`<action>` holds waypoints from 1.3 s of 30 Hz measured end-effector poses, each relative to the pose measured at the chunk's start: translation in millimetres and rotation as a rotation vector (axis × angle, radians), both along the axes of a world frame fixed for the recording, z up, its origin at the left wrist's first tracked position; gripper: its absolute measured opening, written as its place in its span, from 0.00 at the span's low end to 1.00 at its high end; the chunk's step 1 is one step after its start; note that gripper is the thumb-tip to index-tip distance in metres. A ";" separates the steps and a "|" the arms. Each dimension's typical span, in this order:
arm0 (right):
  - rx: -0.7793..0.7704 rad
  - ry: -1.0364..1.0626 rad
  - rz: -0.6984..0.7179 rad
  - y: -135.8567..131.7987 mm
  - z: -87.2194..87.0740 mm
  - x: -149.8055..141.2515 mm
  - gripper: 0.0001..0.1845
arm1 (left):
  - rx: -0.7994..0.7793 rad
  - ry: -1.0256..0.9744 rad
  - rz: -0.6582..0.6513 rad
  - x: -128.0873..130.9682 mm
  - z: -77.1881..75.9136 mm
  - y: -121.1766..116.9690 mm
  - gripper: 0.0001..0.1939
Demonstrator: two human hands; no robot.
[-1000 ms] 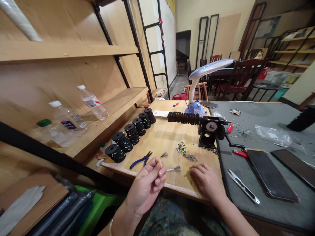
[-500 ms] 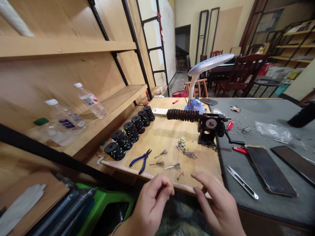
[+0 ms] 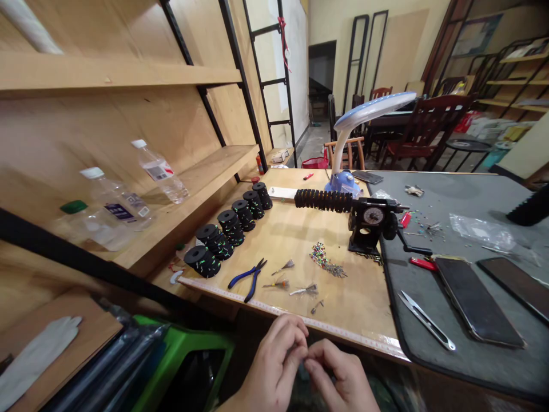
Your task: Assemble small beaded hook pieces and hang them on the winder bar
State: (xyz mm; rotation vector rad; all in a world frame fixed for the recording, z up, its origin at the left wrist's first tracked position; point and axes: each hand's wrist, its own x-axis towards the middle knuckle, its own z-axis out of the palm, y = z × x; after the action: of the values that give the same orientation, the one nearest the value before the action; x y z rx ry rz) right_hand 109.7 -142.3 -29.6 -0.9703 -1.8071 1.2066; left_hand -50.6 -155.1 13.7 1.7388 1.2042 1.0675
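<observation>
My left hand [image 3: 277, 360] and my right hand [image 3: 337, 375] meet fingertip to fingertip just in front of the table's near edge. Both are closed in a pinch; whatever lies between the fingers is too small or hidden to make out. Beyond them on the wooden table [image 3: 274, 246] lie blue-handled pliers [image 3: 253, 280], a few small bundles of fine strands [image 3: 305, 290] and a small metal piece [image 3: 317, 307]. Farther back is a pile of tiny coloured beads and metal bits [image 3: 322, 256]. A black hand-cranked winder [image 3: 369, 223] carries a rod wrapped in black cord [image 3: 323, 200].
Several black cord-wound spools [image 3: 231, 227] line the table's left side. A blue lamp [image 3: 343, 180] stands behind. On the grey mat [image 3: 433, 306] at right lie thread snips [image 3: 426, 320] and phones [image 3: 478, 300]. Bottles [image 3: 158, 171] sit on the left shelf; a green stool [image 3: 184, 337] is below.
My right hand has moved left and closed from a spread shape, and its fingertips now meet those of my left hand. The view has shifted slightly.
</observation>
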 end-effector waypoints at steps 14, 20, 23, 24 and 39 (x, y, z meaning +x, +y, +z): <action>-0.255 0.099 -0.213 -4.9 -30.0 11.8 0.20 | 0.028 0.051 0.207 -14.2 -9.5 24.4 0.08; -0.575 0.294 -0.305 -4.1 -31.8 14.2 0.27 | 0.147 0.171 0.360 -38.1 2.5 62.3 0.07; -0.593 0.337 -0.383 -4.9 -33.7 12.6 0.29 | 0.169 0.174 0.380 -41.5 4.8 72.3 0.06; -0.593 0.345 -0.400 -5.1 -35.1 12.2 0.29 | 0.178 0.173 0.388 -41.7 5.0 74.0 0.06; -0.646 0.415 -0.392 -7.2 -41.0 11.2 0.29 | 0.133 0.635 0.091 11.7 -22.5 85.4 0.15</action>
State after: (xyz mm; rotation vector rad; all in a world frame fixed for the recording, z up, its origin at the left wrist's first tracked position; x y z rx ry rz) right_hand 120.9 -149.5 -70.5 -1.2347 -0.8569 1.6161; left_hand -38.9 -69.8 -8.8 2.2377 1.6301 0.6632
